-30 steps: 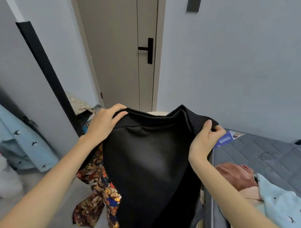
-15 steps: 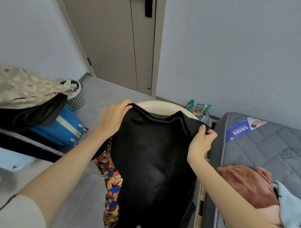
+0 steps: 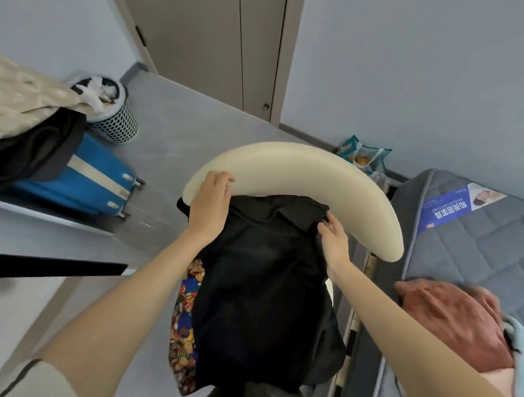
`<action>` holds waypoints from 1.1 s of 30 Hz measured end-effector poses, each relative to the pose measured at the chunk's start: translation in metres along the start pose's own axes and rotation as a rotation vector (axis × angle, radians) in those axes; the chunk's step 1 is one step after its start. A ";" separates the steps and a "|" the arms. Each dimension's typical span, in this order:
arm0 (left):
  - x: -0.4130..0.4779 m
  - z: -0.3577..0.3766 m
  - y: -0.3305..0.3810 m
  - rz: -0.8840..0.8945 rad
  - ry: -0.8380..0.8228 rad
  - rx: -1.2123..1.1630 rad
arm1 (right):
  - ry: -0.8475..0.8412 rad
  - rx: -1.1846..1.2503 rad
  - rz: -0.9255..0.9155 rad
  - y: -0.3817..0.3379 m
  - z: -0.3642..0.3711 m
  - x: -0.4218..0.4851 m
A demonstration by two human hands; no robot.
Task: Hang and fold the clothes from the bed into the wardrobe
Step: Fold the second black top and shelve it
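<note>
A black garment (image 3: 260, 287) hangs down over the seat of a chair with a curved cream back (image 3: 300, 170), covering a colourful patterned garment (image 3: 185, 314) whose edge shows on the left. My left hand (image 3: 210, 208) grips the black garment's top left corner right by the chair back. At the top right corner my right hand (image 3: 333, 242) touches the cloth with fairly straight fingers. On the grey mattress (image 3: 475, 250) to the right lie a rust-coloured garment (image 3: 452, 320) and a light blue one (image 3: 520, 341).
A blue suitcase (image 3: 86, 180) lies at the left with beige and black clothes (image 3: 20, 100) above it, and a mesh basket (image 3: 115, 116) stands behind it. A closed door (image 3: 215, 42) is ahead. A snack bag (image 3: 363, 154) sits by the wall. A black edge (image 3: 53, 269) juts in from the left.
The view tipped down, and both hands lowered the black garment from in front of me onto the chair. My right hand's fingers have loosened from their grip.
</note>
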State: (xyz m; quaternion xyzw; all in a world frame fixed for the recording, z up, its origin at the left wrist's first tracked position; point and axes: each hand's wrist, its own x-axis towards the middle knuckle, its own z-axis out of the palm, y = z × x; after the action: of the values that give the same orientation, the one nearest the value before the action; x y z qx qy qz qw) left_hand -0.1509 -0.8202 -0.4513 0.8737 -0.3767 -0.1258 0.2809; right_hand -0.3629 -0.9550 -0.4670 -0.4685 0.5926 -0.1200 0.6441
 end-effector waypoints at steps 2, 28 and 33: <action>-0.025 0.012 -0.008 -0.037 -0.051 -0.085 | -0.063 -0.050 0.043 0.016 -0.004 -0.002; -0.313 0.208 -0.022 -0.442 -0.442 -0.341 | -0.270 -1.399 -0.658 0.240 -0.080 -0.036; -0.347 0.249 0.011 -0.469 -0.185 -0.234 | -0.196 -1.109 -0.676 0.232 -0.072 -0.031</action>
State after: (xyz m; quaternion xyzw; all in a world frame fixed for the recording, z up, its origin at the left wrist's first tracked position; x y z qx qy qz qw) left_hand -0.5024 -0.6719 -0.6436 0.8836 -0.1713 -0.3090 0.3074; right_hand -0.5271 -0.8429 -0.6093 -0.9002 0.3254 0.0508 0.2849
